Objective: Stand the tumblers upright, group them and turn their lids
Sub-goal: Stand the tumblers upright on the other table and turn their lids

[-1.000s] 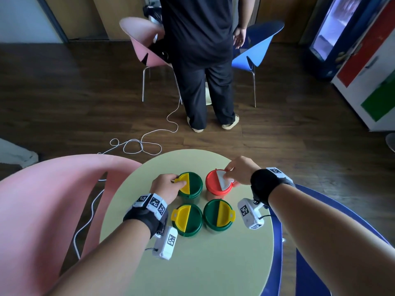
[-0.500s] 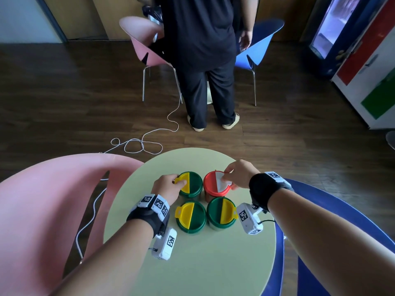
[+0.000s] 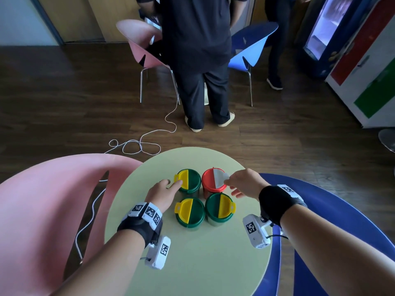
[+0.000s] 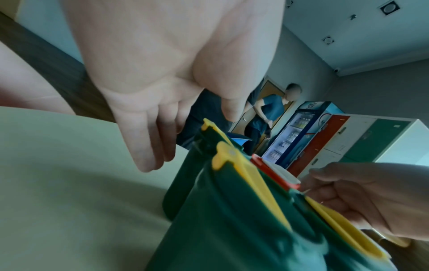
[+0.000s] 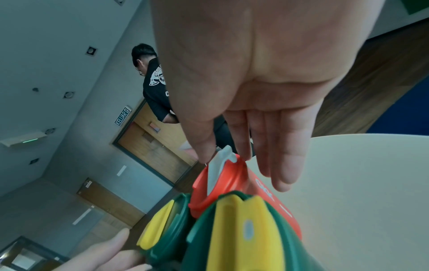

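Four tumblers stand upright in a tight square on the round pale green table (image 3: 192, 253). Three are green with yellow flaps: far left (image 3: 191, 180), near left (image 3: 189, 212) and near right (image 3: 218, 208). At the far right is a red tumbler (image 3: 210, 182) with a white flap (image 5: 216, 170). My left hand (image 3: 174, 183) rests a fingertip on the far-left tumbler's yellow flap (image 4: 206, 126), with the other fingers hanging straight beside the tumbler. My right hand (image 3: 229, 185) pinches the white flap's tab between thumb and index finger, its other fingers straight.
A pink chair (image 3: 42, 210) stands at the table's left and a blue one (image 3: 320, 210) at its right. A person in dark clothes (image 3: 198, 60) stands beyond the table between two more chairs. A white cable (image 3: 136, 146) lies on the wooden floor.
My right hand has slid off the top of the red lid to its right edge, now at the white tab. My left hand has drawn back a little from the far-left green lid.
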